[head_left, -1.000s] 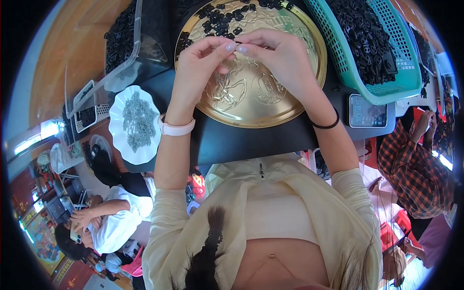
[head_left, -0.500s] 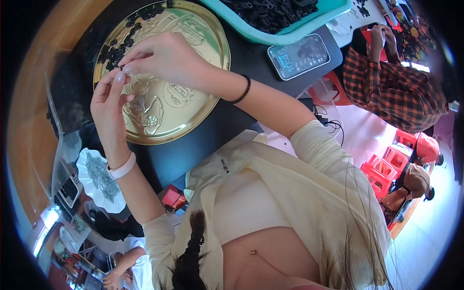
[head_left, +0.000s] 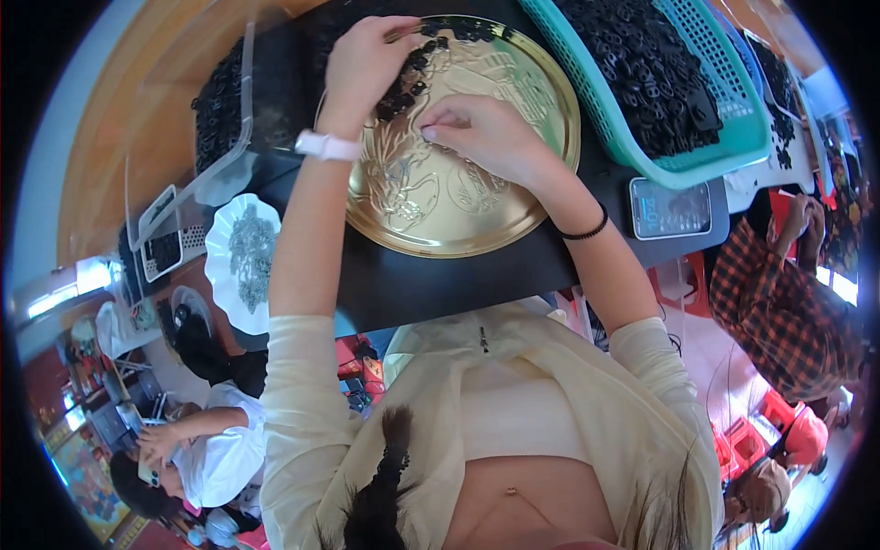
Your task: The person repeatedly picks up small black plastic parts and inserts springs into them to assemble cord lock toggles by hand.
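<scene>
**Black pieces (head_left: 400, 97) on a gold tray (head_left: 513, 200)**

The left hand (head_left: 367, 66) is held beside the far-left ones, its fingers' opening and hold hidden. Mid-tray, the right hand (head_left: 490, 136) is seen, fingers drawn close together; any hold cannot be told.

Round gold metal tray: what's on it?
On the tray, small black pieces lie near its far and left edges; the left hand and right hand hide anything beneath.
</scene>
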